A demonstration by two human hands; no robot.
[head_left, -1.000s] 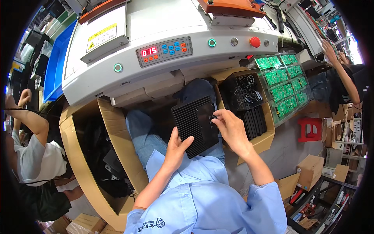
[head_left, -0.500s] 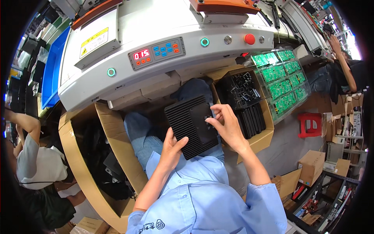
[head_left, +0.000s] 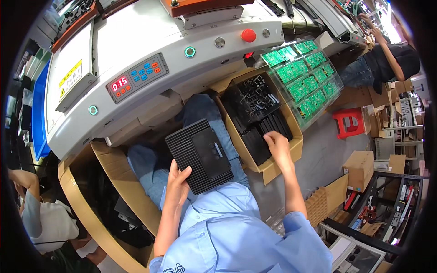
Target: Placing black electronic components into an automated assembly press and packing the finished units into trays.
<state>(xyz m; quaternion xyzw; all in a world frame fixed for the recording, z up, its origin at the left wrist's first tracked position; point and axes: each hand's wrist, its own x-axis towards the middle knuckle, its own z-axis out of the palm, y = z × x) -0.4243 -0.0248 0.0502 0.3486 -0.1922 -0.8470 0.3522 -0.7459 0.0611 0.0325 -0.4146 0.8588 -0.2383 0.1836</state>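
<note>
"Left of the open carton [head_left: 295, 148] there's a black ribbed case [head_left: 184, 152], left hand [head_left: 176, 182] clamped on its near-left edge. Where's the other one?"

"Right hand [head_left: 278, 148] is apart from it, over the carton's near side, fingers bunched; can't tell if they're holding anything. Black parts [head_left: 255, 98] sit inside, green boards [head_left: 292, 72] just off its far-right side, red stool [head_left: 340, 125] farther right."

green circuit boards [head_left: 298, 90] and a control panel [head_left: 137, 78] show an electronics workshop.
</note>
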